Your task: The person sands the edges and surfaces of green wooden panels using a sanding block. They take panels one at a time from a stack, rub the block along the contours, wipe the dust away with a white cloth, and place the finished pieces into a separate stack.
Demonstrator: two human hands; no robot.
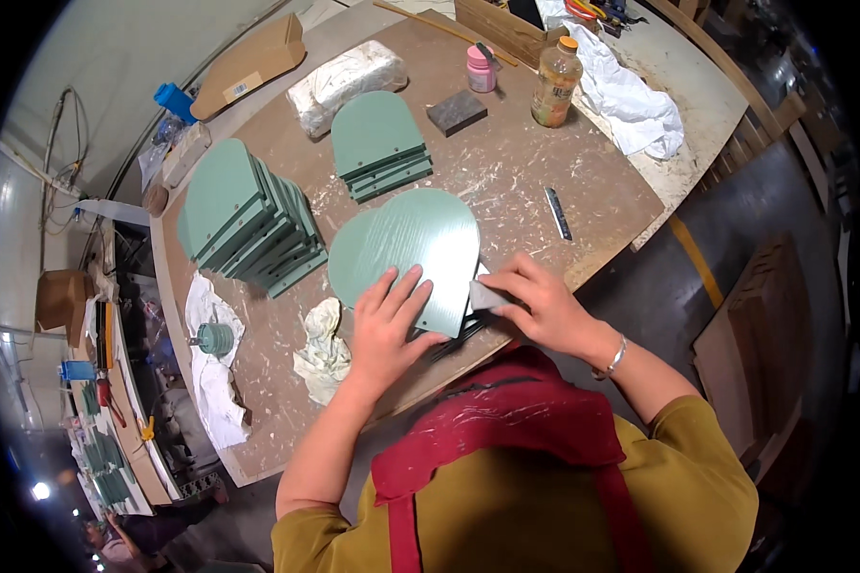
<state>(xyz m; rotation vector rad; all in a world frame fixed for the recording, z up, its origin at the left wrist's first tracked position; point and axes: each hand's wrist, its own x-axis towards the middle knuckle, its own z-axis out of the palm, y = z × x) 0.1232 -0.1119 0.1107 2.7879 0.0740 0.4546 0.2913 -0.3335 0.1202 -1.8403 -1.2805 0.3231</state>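
A green arch-shaped panel (420,244) lies flat on the brown worktable (506,181) in front of me. My left hand (387,320) presses flat on the panel's near end, fingers spread. My right hand (535,301) grips a small grey sanding block (484,296) held against the panel's right edge. Dark strips stick out from under the panel near my hands.
A leaning stack of green arched panels (248,215) stands at the left, a smaller stack (377,143) behind. Crumpled rags (323,346), a dark block (456,112), a pink jar (481,69), an orange-capped bottle (555,81), a metal file (557,212), white cloth (631,100) surround them.
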